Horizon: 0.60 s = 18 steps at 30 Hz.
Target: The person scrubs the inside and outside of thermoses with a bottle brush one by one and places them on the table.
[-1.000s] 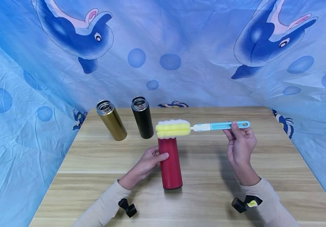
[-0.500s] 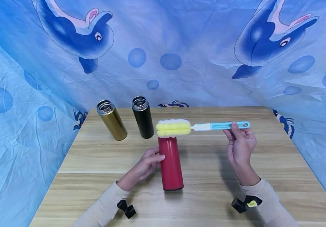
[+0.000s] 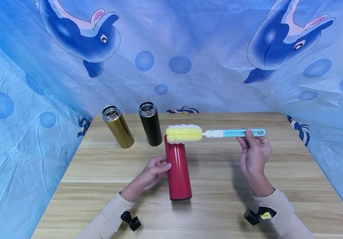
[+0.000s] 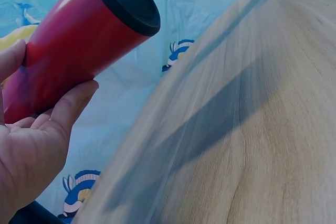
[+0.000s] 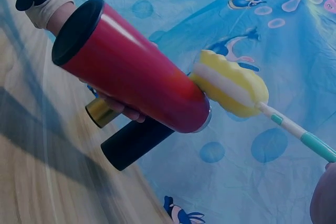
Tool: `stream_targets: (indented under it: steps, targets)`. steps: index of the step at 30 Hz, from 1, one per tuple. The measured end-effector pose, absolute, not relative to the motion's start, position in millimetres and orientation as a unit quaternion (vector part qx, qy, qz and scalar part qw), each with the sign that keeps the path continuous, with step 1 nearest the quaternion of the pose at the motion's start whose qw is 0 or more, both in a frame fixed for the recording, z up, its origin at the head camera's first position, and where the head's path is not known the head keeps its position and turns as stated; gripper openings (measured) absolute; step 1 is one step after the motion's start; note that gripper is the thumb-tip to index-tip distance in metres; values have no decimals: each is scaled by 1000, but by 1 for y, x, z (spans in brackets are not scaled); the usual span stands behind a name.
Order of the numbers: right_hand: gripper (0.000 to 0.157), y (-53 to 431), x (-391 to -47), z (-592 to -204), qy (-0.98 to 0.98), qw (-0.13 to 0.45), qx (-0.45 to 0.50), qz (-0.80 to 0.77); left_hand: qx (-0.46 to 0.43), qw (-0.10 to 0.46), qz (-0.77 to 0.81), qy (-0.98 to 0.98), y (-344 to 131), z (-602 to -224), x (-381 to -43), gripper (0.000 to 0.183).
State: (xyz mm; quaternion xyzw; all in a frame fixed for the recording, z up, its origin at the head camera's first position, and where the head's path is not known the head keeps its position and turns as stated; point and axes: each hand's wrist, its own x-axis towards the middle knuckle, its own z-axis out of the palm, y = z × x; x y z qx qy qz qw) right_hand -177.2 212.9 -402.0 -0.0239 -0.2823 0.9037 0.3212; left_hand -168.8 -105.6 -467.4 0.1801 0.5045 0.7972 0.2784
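Note:
My left hand (image 3: 153,172) grips a red tumbler-like bottle (image 3: 178,172) from its left side, thumb on the front. The left wrist view shows the bottle's black base (image 4: 128,1) held up over the table. My right hand (image 3: 255,152) pinches the light blue handle (image 3: 238,133) of a bottle brush near its hanging hole. The brush's yellow and white sponge head (image 3: 184,133) lies sideways across the bottle's upper end in the head view, hiding its mouth there. In the right wrist view the sponge (image 5: 231,85) is right beside the bottle's upper end, outside it.
A gold bottle (image 3: 119,129) and a black bottle (image 3: 151,127) stand without lids at the back left of the wooden table (image 3: 99,196). A blue curtain (image 3: 207,83) with dolphins hangs behind the table and along its sides.
The red bottle has turned a little in my left hand, whose thumb has slid left off its middle. The brush has shifted slightly right and the bottle's upper left edge now shows.

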Motion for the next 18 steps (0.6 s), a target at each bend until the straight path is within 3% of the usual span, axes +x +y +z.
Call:
stream_targets:
  steps: [18]
  targets:
    - [20, 223, -162, -413, -321, 287, -47, 902, 161, 274, 799, 511, -106, -465, -177, 46]
